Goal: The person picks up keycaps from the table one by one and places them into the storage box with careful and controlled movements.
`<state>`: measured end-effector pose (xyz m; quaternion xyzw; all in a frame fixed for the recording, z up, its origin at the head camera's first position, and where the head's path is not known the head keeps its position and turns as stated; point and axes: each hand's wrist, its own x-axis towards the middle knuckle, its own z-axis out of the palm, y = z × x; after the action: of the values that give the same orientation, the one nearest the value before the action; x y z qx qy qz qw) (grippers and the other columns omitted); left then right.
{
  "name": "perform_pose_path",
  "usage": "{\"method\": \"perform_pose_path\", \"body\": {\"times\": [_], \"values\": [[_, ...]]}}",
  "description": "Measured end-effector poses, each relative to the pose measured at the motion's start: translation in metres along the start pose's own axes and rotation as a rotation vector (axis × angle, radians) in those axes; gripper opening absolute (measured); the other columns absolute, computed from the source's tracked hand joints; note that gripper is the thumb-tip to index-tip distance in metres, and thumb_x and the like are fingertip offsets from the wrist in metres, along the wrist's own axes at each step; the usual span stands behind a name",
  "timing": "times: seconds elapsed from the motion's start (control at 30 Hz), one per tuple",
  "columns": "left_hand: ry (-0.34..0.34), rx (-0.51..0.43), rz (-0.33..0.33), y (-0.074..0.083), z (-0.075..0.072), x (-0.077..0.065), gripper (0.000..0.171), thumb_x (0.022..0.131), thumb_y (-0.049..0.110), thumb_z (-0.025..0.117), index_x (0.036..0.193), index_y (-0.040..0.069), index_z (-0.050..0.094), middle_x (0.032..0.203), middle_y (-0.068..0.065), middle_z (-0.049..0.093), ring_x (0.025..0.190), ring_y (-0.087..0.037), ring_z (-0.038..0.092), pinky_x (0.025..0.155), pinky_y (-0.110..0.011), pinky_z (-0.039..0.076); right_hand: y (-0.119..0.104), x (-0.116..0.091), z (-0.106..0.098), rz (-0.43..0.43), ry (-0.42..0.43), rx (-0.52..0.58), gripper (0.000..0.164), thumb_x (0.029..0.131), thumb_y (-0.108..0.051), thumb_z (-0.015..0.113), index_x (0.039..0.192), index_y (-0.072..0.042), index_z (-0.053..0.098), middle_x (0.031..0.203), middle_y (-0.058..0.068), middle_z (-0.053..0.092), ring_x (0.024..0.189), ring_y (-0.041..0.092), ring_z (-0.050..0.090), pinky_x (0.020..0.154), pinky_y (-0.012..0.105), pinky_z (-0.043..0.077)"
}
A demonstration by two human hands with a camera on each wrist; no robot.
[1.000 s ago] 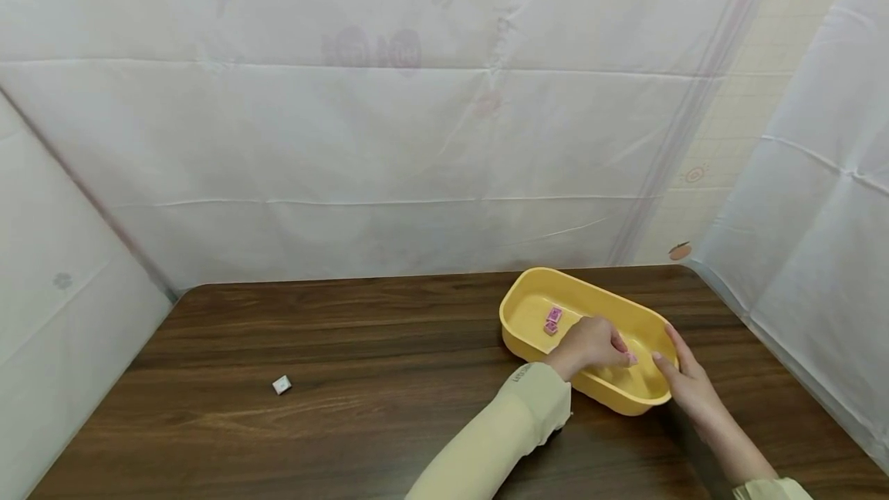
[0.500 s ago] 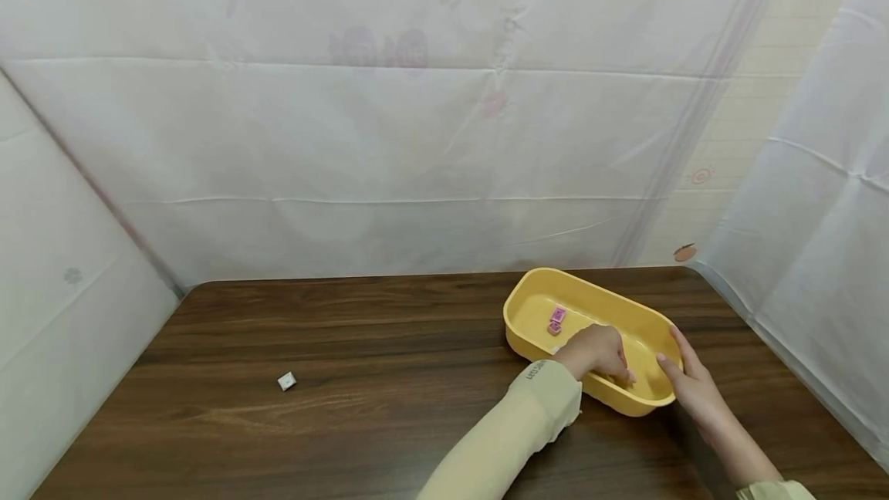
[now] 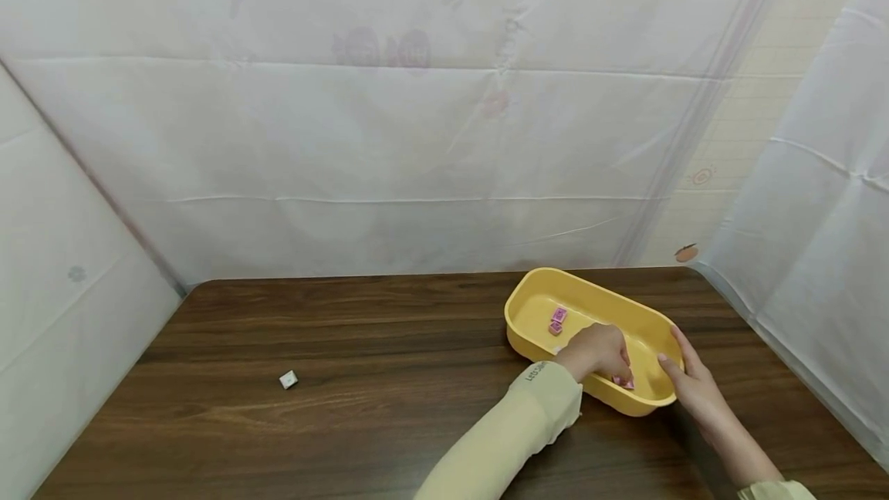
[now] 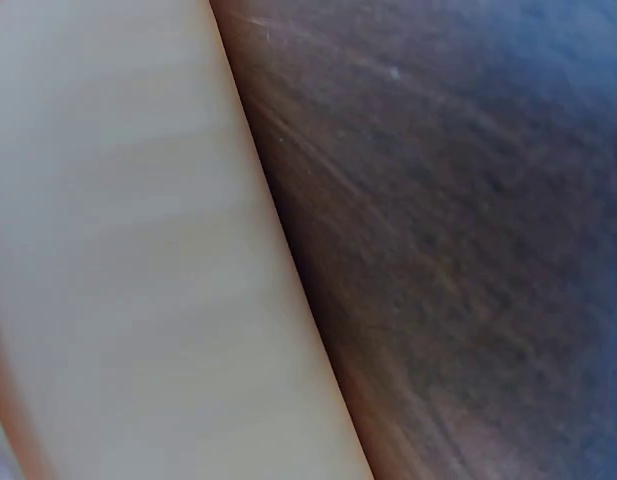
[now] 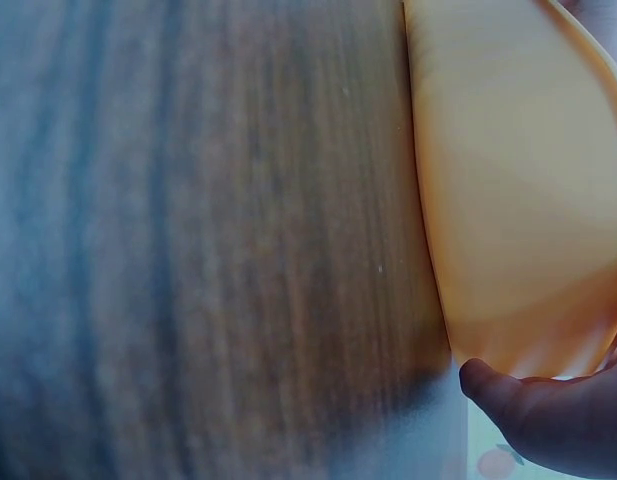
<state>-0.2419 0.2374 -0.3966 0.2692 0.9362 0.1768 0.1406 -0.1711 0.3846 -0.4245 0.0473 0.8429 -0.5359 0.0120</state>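
In the head view my left hand (image 3: 599, 352) reaches down into a shallow yellow plastic basin (image 3: 522, 336), fingers curled over small pink pieces (image 3: 627, 384) near its front wall. The pieces are partly hidden under the fingertips. Two more small pink square pieces (image 3: 559, 316) lie on the basin floor to the left. Beside the left wrist a bit of a white piece (image 3: 558, 349) shows. My right hand (image 3: 697, 388) grips the basin's right end, thumb over the rim and fingers along the outside. The right wrist view shows that hand's fingers (image 5: 528, 410) against the basin's outer wall.
A single small white square piece (image 3: 288, 380) lies on the dark wooden table (image 3: 389, 407), far left of the basin. White printed sheeting (image 3: 417, 137) hangs behind the table and along both sides.
My left hand has lowered slightly toward the basin's front wall with the pink piece it was pinching. The right hand keeps its grip on the basin's end. The view has shifted slightly.
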Motion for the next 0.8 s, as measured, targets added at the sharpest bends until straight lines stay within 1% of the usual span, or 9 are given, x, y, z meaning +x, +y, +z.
{"method": "perform_pose_path", "body": {"times": [0.13, 0.2, 0.3, 0.37, 0.53, 0.73, 0.8], "values": [[0.026, 0.023, 0.027, 0.0, -0.002, -0.001, 0.011, 0.074, 0.033, 0.073, 0.068, 0.026, 0.068, 0.063, 0.019, 0.055, 0.061, 0.001, 0.047, 0.052, -0.015, 0.036, 0.0, 0.0, 0.0, -0.003, 0.002, 0.0, 0.066, 0.1, -0.027, 0.032, 0.143, -0.007, -0.014, 0.146, 0.025, -0.017, 0.131, 0.044, -0.012, 0.101, 0.061, 0.004], [0.035, 0.014, 0.041, -0.001, -0.003, -0.002, 0.007, 0.075, 0.033, 0.073, 0.074, 0.026, 0.07, 0.068, 0.02, 0.057, 0.063, 0.002, 0.048, 0.054, -0.014, 0.036, 0.0, 0.0, 0.0, -0.002, -0.001, -0.001, 0.066, 0.1, -0.027, 0.031, 0.143, -0.007, -0.015, 0.145, 0.025, -0.018, 0.131, 0.045, -0.013, 0.101, 0.062, 0.004], [0.052, -0.004, 0.076, -0.003, -0.005, -0.004, 0.008, 0.076, 0.033, 0.072, 0.082, 0.027, 0.072, 0.076, 0.021, 0.06, 0.067, 0.003, 0.05, 0.057, -0.012, 0.036, -0.001, 0.0, 0.0, 0.001, -0.005, -0.004, 0.066, 0.1, -0.026, 0.031, 0.143, -0.007, -0.015, 0.145, 0.025, -0.018, 0.13, 0.045, -0.013, 0.101, 0.062, 0.004], [0.062, -0.034, 0.101, -0.004, -0.006, -0.006, 0.01, 0.077, 0.032, 0.072, 0.085, 0.026, 0.073, 0.078, 0.021, 0.062, 0.069, 0.004, 0.051, 0.058, -0.01, 0.036, -0.002, 0.0, 0.0, 0.005, -0.006, -0.006, 0.066, 0.1, -0.026, 0.031, 0.143, -0.007, -0.016, 0.145, 0.025, -0.018, 0.131, 0.045, -0.013, 0.101, 0.062, 0.004], [0.107, -0.099, 0.151, -0.007, -0.006, -0.011, 0.013, 0.078, 0.031, 0.071, 0.089, 0.025, 0.073, 0.078, 0.02, 0.063, 0.068, 0.006, 0.051, 0.059, -0.008, 0.036, -0.003, 0.0, -0.001, 0.009, -0.003, -0.019, 0.066, 0.1, -0.026, 0.031, 0.143, -0.007, -0.016, 0.145, 0.027, -0.018, 0.13, 0.046, -0.013, 0.101, 0.063, 0.004], [0.165, -0.134, 0.173, -0.012, -0.01, -0.02, 0.011, 0.079, 0.031, 0.07, 0.087, 0.024, 0.072, 0.073, 0.019, 0.062, 0.064, 0.008, 0.05, 0.057, -0.007, 0.036, -0.002, -0.001, -0.001, 0.003, -0.002, -0.012, 0.066, 0.1, -0.027, 0.031, 0.143, -0.007, -0.015, 0.145, 0.027, -0.016, 0.131, 0.045, -0.011, 0.101, 0.062, 0.004], [0.189, -0.14, 0.191, -0.014, -0.012, -0.023, 0.012, 0.079, 0.03, 0.07, 0.088, 0.023, 0.072, 0.072, 0.019, 0.062, 0.064, 0.009, 0.049, 0.057, -0.006, 0.035, -0.001, -0.001, -0.001, -0.001, 0.0, -0.004, 0.066, 0.1, -0.028, 0.03, 0.143, -0.006, -0.015, 0.145, 0.028, -0.016, 0.131, 0.045, -0.011, 0.101, 0.061, 0.003]]}}
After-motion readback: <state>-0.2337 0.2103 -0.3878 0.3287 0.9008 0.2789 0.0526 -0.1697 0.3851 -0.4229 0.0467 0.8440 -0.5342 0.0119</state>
